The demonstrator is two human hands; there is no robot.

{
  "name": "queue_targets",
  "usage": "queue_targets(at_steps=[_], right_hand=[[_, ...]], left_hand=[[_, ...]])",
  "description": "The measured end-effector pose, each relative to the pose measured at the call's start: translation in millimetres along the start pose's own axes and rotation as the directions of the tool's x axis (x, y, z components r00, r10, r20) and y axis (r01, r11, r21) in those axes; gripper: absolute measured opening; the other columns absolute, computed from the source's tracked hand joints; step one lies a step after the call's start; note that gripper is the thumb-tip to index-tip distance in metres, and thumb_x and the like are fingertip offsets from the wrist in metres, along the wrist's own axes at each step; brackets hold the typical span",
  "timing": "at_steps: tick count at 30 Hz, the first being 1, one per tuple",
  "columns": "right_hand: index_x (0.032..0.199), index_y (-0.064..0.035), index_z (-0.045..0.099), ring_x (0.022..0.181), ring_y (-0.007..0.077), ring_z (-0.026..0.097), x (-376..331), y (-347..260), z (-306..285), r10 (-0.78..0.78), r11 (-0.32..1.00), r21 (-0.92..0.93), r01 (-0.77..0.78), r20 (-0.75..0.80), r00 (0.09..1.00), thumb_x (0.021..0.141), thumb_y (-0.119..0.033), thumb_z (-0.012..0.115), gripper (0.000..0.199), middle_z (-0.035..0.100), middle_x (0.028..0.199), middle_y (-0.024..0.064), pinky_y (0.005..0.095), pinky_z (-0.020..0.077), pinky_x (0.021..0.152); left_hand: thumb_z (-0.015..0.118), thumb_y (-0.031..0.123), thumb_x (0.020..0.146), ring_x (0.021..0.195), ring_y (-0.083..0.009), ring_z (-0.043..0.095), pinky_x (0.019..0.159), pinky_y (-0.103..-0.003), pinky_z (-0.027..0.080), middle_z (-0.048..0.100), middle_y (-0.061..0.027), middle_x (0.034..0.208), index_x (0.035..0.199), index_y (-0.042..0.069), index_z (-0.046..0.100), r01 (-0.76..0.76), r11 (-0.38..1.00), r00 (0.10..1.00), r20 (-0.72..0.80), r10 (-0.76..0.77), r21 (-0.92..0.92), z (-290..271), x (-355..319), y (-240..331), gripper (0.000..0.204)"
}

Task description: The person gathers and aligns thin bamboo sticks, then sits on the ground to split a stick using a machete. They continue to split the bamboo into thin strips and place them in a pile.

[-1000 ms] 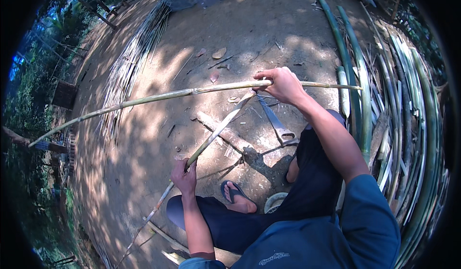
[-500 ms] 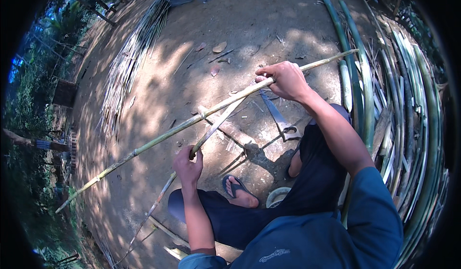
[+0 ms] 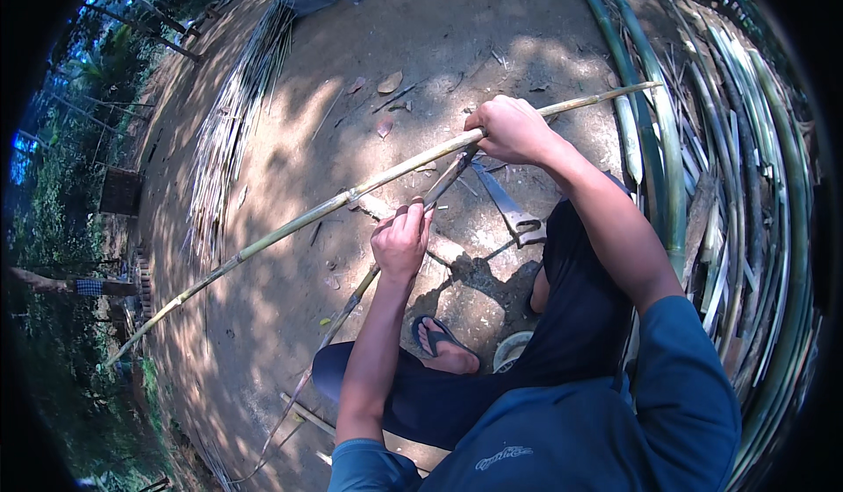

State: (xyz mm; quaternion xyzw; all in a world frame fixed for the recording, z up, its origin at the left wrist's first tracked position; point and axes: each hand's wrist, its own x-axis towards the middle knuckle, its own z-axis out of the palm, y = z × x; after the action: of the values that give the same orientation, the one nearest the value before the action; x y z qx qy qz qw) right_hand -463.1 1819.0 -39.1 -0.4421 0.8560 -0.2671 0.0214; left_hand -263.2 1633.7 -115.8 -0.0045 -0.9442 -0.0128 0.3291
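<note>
A long pale-green bamboo pole (image 3: 299, 221) runs slantwise across the view, from the lower left to the upper right. Near its right part, my right hand (image 3: 514, 130) is closed around it. Further down and to the left, my left hand (image 3: 402, 241) grips a second, thinner bamboo pole (image 3: 360, 290), which trails past my left knee to the ground. The upper end of this thinner pole meets the long pole beside my right hand; whether my right fingers hold it too is hidden. A hand saw (image 3: 502, 198) lies on the ground below my right wrist.
A short log (image 3: 446, 249) lies under my hands. By my sandalled foot (image 3: 443, 344) stands a pale round container (image 3: 509, 350). Thick green bamboo stems (image 3: 650, 141) and split strips (image 3: 777, 211) are piled on the right. A bundle of thin sticks (image 3: 226, 141) lies at far left.
My left hand has moved up and to the right along the thinner pole, closer to my right hand. My right hand, still on the long pole, has shifted slightly.
</note>
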Motion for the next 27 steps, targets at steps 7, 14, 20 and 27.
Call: queue_targets(at_steps=[7,14,20,27], right_hand=[[0.087,-0.0183,0.075,0.08,0.0291,0.069,1,12,-11,-0.066,0.982,-0.179,0.058,-0.039,0.997,0.075,-0.023,0.073,0.013,0.068,0.077,0.0092,0.0412,0.0553,0.069],[0.081,-0.0141,0.073,0.074,0.0348,0.068,2,11,-11,-0.087,0.976,-0.187,0.112,0.137,0.987,0.074,-0.021,0.07,0.01,0.069,0.072,0.013,0.0456,0.0548,0.067],[0.09,-0.0136,0.075,0.085,0.0347,0.068,6,15,-5,-0.138,0.987,-0.063,0.147,0.132,0.982,0.08,-0.022,0.07,0.014,0.069,0.08,0.0161,0.0459,0.0536,0.074],[0.096,-0.0161,0.076,0.081,0.0352,0.067,10,20,0,-0.07,0.995,0.078,0.06,0.136,0.988,0.081,-0.012,0.064,0.02,0.068,0.079,0.0167,0.045,0.0512,0.073]], left_hand=[[0.076,0.024,0.084,0.059,-0.0242,0.066,0.05,-0.034,0.05,0.069,-0.0098,0.077,0.101,0.007,0.069,0.049,0.988,0.997,0.072,-0.038,-0.149,-3,5,-2,0.025],[0.073,0.019,0.086,0.06,-0.0274,0.066,0.052,-0.036,0.05,0.067,-0.0143,0.077,0.086,0.004,0.071,0.079,0.957,0.995,0.088,-0.056,-0.279,10,-9,0,0.015],[0.071,0.022,0.088,0.064,-0.0229,0.067,0.057,-0.033,0.053,0.069,-0.0076,0.084,0.106,0.008,0.067,0.033,0.999,0.999,-0.023,-0.033,-0.031,15,-5,12,0.023],[0.07,0.022,0.089,0.062,-0.0235,0.066,0.054,-0.032,0.051,0.068,-0.0084,0.077,0.095,0.007,0.069,0.049,0.978,0.991,-0.116,-0.073,-0.202,19,16,12,0.016]])
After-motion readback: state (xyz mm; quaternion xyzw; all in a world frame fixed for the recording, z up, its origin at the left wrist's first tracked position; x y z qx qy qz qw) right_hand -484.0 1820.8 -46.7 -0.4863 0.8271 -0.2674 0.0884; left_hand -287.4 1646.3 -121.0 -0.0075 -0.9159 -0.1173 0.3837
